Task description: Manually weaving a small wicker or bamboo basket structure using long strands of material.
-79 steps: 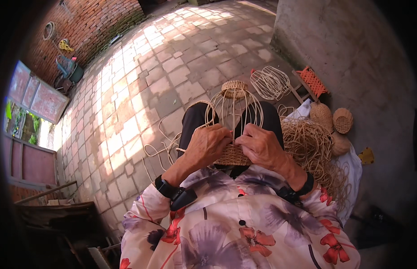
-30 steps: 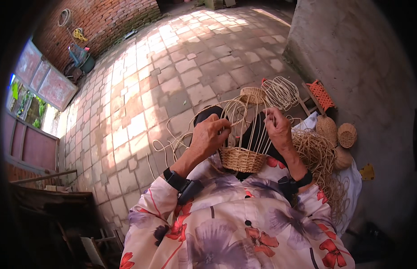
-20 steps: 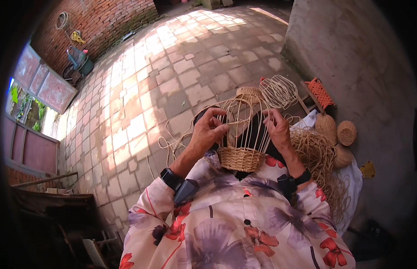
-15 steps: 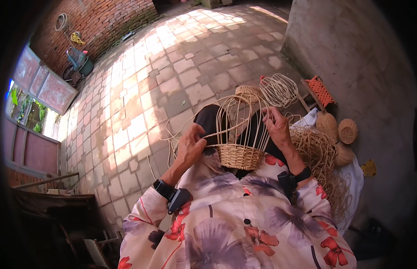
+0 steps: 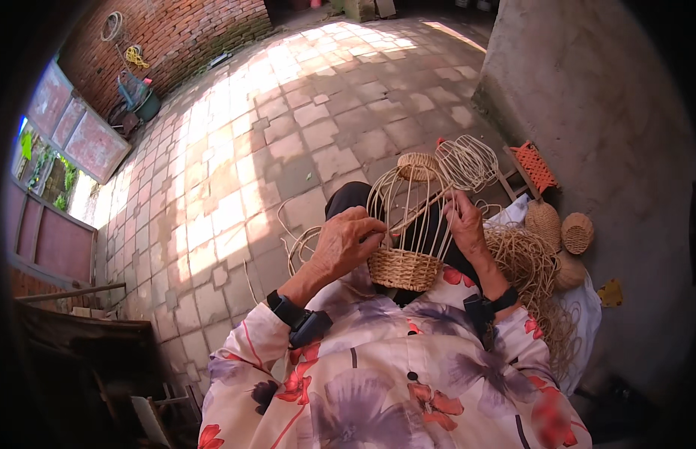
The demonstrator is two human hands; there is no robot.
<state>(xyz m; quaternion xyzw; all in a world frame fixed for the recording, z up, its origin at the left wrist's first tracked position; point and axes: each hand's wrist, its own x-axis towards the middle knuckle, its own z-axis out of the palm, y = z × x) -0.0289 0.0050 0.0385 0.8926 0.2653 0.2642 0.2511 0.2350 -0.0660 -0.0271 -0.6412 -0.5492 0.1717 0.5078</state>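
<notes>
A half-woven basket (image 5: 405,271) of tan plant cord sits in my lap, its tall bare stakes rising and curving inward at the top. At its left side my left hand (image 5: 349,241) is closed, thumb and fingers pinched on a twisted cord (image 5: 419,212) that slants up through the stakes. The cord's other end meets my right hand (image 5: 465,222), whose fingers are closed on it beside the right-hand stakes. My left hand hides part of the basket's left stakes.
Right of me, a heap of loose cord (image 5: 521,258) lies on white cloth (image 5: 584,318) beside several small woven baskets (image 5: 578,233). Ahead are another small basket (image 5: 418,166), a coil of pale cord (image 5: 467,163) and an orange-seated stool (image 5: 535,165). A wall (image 5: 580,97) stands right.
My left hand has moved right, from outside the basket in among its left stakes. The cord that stretched out to the left now slants between the stakes toward my right hand.
</notes>
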